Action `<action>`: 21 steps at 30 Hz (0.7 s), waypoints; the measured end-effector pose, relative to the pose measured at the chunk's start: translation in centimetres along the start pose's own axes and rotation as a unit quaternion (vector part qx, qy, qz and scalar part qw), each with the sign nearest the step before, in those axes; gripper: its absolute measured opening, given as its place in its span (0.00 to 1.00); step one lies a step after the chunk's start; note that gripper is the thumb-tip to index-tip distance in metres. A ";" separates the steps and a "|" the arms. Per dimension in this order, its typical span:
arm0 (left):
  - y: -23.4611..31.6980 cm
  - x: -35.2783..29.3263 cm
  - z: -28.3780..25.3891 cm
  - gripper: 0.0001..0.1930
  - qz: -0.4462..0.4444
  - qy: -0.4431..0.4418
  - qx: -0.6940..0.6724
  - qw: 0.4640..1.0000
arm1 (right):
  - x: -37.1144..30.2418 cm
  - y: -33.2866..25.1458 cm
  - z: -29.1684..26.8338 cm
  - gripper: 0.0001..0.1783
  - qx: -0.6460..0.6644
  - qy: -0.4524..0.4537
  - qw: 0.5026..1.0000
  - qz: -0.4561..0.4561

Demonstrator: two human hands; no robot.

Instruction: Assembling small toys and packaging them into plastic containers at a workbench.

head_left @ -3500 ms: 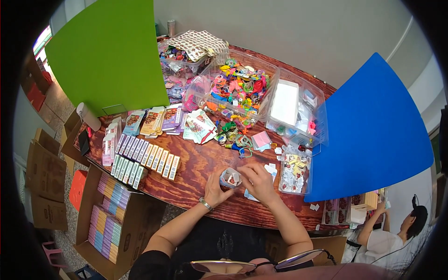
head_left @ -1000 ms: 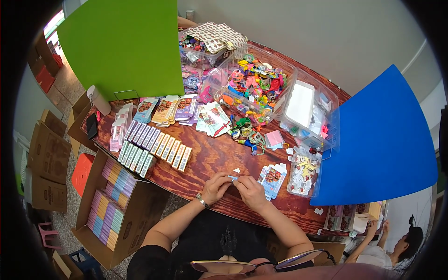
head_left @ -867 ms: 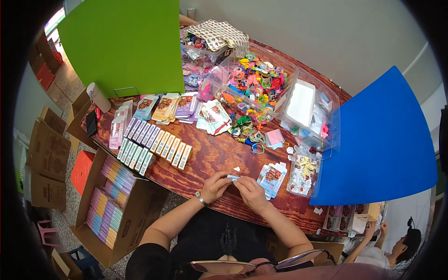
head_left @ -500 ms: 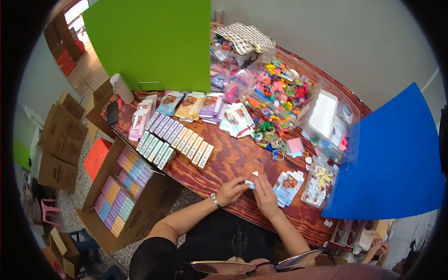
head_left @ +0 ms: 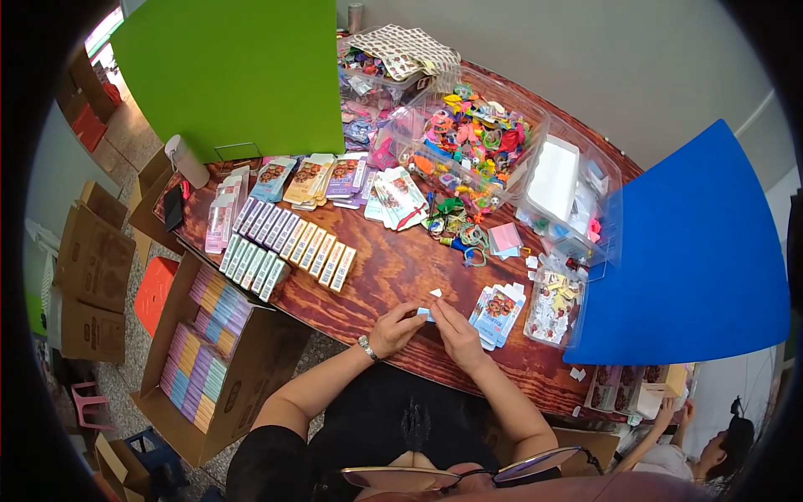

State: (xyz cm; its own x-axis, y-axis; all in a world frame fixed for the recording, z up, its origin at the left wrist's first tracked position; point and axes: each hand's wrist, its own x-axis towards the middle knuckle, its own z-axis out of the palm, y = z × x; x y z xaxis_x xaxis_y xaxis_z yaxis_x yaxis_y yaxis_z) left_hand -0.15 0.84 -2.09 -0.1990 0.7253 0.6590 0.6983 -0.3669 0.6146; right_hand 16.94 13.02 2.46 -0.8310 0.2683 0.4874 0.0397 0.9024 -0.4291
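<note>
Watching from above in the head view, I've got both hands meeting near the front edge of the wooden surface (head_left: 401, 272), with a small blue box (head_left: 427, 315) caught between them. On one side, the left hand (head_left: 396, 332): thumb and forefinger bent in, pinching the box's near-left end. On the other, the right hand (head_left: 459, 336): fingers straight and pressed together, tips up against the opposite end; whether they grip it or merely brace it, I cannot tell. Most of the box is covered, so its flaps don't show, nor whether it touches the wood.

Nice steady hold on the left, and that's how I'd play it: one hand anchors, the other does the fine pressing. Thin card like this probably creases easily, so light, even pressure along the folds looks wise, with the walls kept square before any flap is pushed. Pinching the middle could well buckle it.

Just beyond the fingertips, a white scrap (head_left: 436, 293) lies on the wood; best kept from under the box. Right beside the right hand, a fanned stack of blue cards (head_left: 499, 314), close enough for an elbow-light reach, though a careless wrist could scatter it. Beyond that, a clear tray (head_left: 556, 305) of white and yellow bits. Over left, well apart, neat rows of boxes (head_left: 284, 243).
</note>
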 end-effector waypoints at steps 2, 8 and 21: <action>0.7 -0.6 -0.2 0.17 -0.043 -0.017 -0.007 0.999 | -0.2 -0.4 0.6 0.27 0.034 0.002 0.999 0.030; 4.7 0.7 -4.3 0.18 -0.125 -0.001 0.043 0.991 | 0.1 -2.5 -2.2 0.32 0.072 -0.001 0.994 0.087; -1.4 -4.4 -21.1 0.20 -0.221 0.022 0.394 0.892 | -0.7 7.4 -9.7 0.24 -0.040 0.064 0.970 0.230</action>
State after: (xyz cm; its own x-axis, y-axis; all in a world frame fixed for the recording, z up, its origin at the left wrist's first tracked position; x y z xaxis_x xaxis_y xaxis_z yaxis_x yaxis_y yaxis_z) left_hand -14.77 -14.16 3.30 -0.5893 0.6673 0.4554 0.8079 0.4846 0.3353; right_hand 23.19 22.75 6.35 -0.6401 0.6834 0.3512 0.4362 0.6995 -0.5661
